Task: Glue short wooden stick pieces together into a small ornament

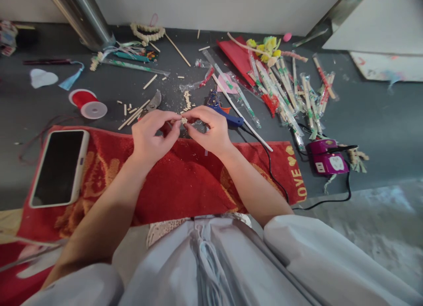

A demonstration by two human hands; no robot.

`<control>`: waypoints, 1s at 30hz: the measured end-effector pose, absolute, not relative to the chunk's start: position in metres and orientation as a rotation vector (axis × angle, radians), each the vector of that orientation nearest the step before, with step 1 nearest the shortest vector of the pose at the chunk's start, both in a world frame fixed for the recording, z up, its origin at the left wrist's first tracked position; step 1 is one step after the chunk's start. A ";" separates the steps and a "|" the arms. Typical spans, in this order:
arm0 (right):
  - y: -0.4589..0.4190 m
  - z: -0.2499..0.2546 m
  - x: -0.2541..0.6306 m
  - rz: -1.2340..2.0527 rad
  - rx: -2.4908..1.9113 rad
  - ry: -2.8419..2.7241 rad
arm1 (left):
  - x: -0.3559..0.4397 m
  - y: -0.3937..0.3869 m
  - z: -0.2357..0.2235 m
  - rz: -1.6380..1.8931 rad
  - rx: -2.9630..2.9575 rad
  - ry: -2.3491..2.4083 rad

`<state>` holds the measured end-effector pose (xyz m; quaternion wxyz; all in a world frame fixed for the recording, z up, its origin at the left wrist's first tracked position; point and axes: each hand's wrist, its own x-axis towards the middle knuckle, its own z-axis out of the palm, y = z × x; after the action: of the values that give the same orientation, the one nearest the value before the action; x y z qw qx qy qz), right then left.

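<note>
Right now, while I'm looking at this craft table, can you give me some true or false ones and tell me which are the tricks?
1. The left hand and right hand both pinch one small pale piece. True.
2. A phone lies on the red towel. True.
3. The phone's screen is glowing brightly. False: it is dark.
4. The spool is wound with green. False: the spool is wound with red.
5. The word LOVE is on the red towel. True.
</note>
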<state>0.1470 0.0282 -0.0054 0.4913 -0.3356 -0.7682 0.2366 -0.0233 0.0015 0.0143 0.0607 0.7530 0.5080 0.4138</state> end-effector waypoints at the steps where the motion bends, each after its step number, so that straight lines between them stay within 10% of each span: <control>1: 0.028 -0.006 0.147 0.553 -0.823 -1.884 | -0.023 0.002 0.014 1.249 2.281 1.550; 30: 0.027 -0.013 0.144 0.307 -0.814 -1.945 | -0.026 0.013 0.002 1.313 1.796 1.678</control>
<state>0.1443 0.0272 -0.0128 0.4841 -0.3341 -0.7989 0.1261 -0.0264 0.0133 0.0017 0.1763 0.6344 0.5928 0.4638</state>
